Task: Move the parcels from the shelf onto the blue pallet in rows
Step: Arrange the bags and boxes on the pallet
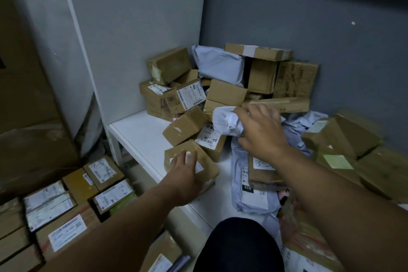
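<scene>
Parcels (262, 77) lie heaped on a white shelf (141, 135) in the corner of a grey wall (309, 29), mostly brown cardboard boxes with a few pale plastic mailer bags among them, seen from above by the person reaching in.

The left grip (185, 174) is open. Its fingers lie straight and spread across the top of a brown box (206, 162) at the near edge of the heap. The box sits directly under the fingers, tilted, with part of a white label showing between them.

The right grip (262, 130) is closed around a crumpled pale mailer bag (225, 121) in the middle of the heap. Fingers curl over the bag's top and the thumb presses in from below, so most of the bag sticks out to the left of the hand. The bag touches the boxes around it.

Just below the right wrist, a flat grey mailer (249, 199) with a black "010" tag lies on the shelf, with a flat brown parcel on top of it.

Lower left, below shelf level, labelled boxes (103, 170) sit side by side in tight rows; what they rest on is hidden. The person's dark-clad knee (238, 247) fills the bottom centre.
</scene>
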